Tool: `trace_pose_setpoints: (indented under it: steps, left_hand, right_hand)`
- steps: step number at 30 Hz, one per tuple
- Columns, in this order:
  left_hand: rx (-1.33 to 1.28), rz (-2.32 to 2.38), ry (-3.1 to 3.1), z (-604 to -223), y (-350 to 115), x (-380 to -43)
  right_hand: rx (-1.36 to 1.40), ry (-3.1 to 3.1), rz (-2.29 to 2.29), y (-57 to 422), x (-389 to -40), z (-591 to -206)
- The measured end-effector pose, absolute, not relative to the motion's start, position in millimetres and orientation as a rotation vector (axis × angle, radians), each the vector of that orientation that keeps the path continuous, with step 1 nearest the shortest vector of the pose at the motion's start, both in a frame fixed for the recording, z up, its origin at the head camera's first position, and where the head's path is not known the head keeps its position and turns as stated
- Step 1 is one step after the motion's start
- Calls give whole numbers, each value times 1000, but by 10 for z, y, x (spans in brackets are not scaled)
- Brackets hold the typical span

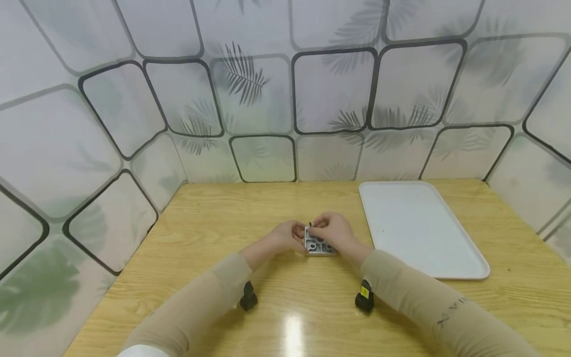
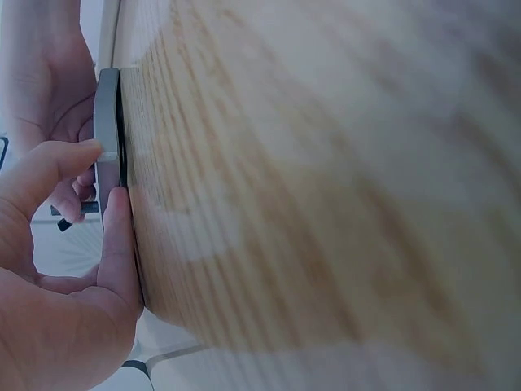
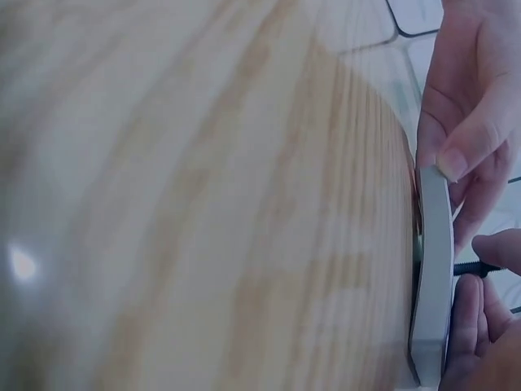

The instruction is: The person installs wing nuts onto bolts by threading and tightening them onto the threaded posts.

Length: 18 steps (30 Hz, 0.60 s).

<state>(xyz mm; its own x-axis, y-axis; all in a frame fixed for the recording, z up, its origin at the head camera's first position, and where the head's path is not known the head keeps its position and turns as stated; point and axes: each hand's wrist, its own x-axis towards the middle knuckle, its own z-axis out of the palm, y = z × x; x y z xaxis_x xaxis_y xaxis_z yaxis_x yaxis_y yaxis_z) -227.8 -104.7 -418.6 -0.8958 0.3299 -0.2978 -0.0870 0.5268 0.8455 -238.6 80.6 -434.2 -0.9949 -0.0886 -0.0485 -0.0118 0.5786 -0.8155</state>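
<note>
A flat silver-grey metal plate with round holes and recesses lies near the middle of the wooden table. At its left edge my left hand grips it between thumb and fingers. Over the plate's upper side, my right hand pinches a black threaded screw. In the right wrist view, the screw stands out from the plate's face, its far end covered by fingertips. The left wrist view shows the plate's side edge close to the tabletop. The right hand hides part of the plate's upper right.
A white rectangular tray lies on the wooden table to the right, beyond the right forearm. Small black devices hang below both sleeves. A patterned curtain encloses the table's back and sides.
</note>
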Motion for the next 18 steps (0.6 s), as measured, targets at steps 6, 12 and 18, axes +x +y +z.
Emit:
trace_pose_setpoints:
  steps: [6,12,18]
  left_hand:
    - [202,1341,2341,-4168,-1046,-2263]
    - [202,1339,2341,-4163,-1041,-2262]
    - [196,1344,2350,-4181,-1031,-2272]
  right_hand:
    - [-84,2770,-1326,779,-2381,-4346]
    - [-215,2663,-1384,867,-2410,-4321]
    - [-376,2549,-1434,983,-2418,-4313]
